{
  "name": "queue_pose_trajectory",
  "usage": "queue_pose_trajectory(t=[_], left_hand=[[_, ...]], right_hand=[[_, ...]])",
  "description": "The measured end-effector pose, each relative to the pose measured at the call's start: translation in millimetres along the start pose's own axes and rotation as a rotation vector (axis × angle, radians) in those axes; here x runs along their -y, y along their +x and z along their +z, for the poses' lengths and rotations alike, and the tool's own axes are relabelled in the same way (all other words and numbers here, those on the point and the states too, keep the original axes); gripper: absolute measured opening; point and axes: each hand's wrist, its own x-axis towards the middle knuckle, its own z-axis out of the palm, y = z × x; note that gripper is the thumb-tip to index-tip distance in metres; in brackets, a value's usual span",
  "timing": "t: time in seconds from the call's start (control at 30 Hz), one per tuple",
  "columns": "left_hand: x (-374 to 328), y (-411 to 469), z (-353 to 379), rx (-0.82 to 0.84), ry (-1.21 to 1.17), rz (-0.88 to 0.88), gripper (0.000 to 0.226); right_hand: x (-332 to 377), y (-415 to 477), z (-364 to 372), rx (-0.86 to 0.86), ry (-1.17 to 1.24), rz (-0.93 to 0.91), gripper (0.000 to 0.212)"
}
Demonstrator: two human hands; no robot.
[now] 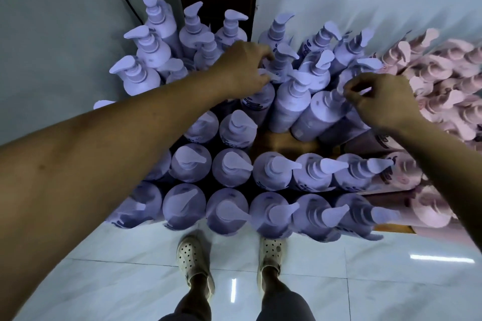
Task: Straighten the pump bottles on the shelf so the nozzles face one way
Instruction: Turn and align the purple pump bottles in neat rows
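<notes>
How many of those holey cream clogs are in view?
2: left cream perforated clog and right cream perforated clog, side by side on the glossy tiled floor. None seems hidden.

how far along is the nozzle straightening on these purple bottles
Done: the two nearest rows of purple plastic pump bottles point roughly right. In hand: left hand and right hand each pinch a mid-row pump nozzle. Remaining: back-left purple bottles point mixed ways.

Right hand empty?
No, the right hand pinches the nozzle of a purple bottle.
</notes>
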Motion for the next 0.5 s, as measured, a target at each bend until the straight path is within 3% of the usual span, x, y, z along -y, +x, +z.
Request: queue_pose_trajectory(t=[0.17, 0.27, 0.5], left_hand=[[-3, 18, 28, 0.068, 0.146, -0.054, 0.017], [1, 18, 35, 0.024, 0.122, -0.059, 0.03], [-1, 18, 38, 0.017, 0.123, -0.092, 0.036]], right_hand=[[-15, 8, 14, 0.039, -0.068, -0.009, 0.04], [-21, 16, 23, 0.066, -0.087, -0.004, 0.041], [-14, 21, 32, 0.093, -0.124, -0.041, 0.031]])
